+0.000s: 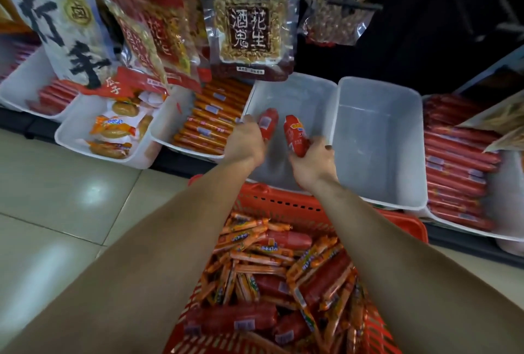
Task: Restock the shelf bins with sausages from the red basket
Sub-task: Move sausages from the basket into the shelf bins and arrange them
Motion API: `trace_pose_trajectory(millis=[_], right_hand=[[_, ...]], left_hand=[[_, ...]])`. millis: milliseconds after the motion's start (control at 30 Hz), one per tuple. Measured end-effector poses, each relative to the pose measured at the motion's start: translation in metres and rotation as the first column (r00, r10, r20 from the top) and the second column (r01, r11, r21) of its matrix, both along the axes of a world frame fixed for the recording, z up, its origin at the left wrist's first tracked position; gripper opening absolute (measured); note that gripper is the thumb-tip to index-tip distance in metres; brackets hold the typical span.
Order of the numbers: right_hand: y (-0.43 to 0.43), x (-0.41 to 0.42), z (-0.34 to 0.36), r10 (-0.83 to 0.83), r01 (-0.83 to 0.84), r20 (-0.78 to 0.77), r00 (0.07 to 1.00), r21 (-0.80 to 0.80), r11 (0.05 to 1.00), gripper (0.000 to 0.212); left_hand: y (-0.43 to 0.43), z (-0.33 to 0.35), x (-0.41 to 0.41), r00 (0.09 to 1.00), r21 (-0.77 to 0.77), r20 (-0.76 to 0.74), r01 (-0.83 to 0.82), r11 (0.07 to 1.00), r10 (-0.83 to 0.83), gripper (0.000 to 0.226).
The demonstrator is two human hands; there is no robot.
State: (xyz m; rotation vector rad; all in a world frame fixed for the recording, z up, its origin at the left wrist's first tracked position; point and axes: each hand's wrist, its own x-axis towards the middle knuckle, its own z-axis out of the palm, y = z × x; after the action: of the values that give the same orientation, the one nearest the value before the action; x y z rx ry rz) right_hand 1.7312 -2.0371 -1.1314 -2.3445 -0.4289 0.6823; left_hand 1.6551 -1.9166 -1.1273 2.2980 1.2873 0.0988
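Near: red plastic mesh basket [283, 206], heaped with thin orange-wrapped sausage sticks [249, 243] and loose fat red sausages [232, 316].

Middle: left hand [245, 141], fingers curled round a thick red-wrapped sausage [268, 122]. Right hand [312, 163], gripping a second thick red sausage [295, 134]. Both long axes run near to far, side by side and apart, over the empty translucent white plastic bin [297, 90] directly beneath. Left hand reaches slightly farther in. Release downward looks like the next step.

Right: second empty bin [380, 138], then a bin of stacked red sausages [453, 160].

Left: bin of orange sausages [209, 118].

Far: hanging peanut packets [249, 30].

Surface: pale glossy floor tiles [56, 197].
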Motion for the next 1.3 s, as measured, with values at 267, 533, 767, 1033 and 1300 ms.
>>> trace_pose_trajectory(millis=[267,533,767,1033,1300], right_hand=[[0.010,-0.007,-0.016,0.085,-0.084,0.036,0.996,-0.035,0.996,0.038],[-0.043,-0.026,0.046,0.207,-0.208,0.107,0.973,0.000,0.978,0.028],[-0.125,-0.054,0.067,0.345,-0.333,0.195,0.918,-0.091,0.938,0.023],[-0.201,-0.076,-0.023,0.403,-0.445,-0.189,0.896,-0.382,0.810,0.051],[-0.225,-0.093,-0.071,0.520,-0.509,-0.128,0.844,-0.496,0.704,0.081]], left_hand=[[0.020,0.008,-0.039,0.987,-0.001,0.039,0.158,0.987,-0.157,0.044],[0.001,0.050,-0.094,0.948,-0.029,-0.140,0.285,0.958,-0.287,0.043],[-0.079,0.059,-0.144,0.854,-0.114,-0.234,0.450,0.886,-0.464,0.031],[-0.153,-0.025,-0.187,0.849,-0.383,-0.299,0.311,0.870,-0.435,0.055],[-0.168,-0.075,-0.176,0.792,-0.271,-0.404,0.374,0.887,-0.458,0.075]])
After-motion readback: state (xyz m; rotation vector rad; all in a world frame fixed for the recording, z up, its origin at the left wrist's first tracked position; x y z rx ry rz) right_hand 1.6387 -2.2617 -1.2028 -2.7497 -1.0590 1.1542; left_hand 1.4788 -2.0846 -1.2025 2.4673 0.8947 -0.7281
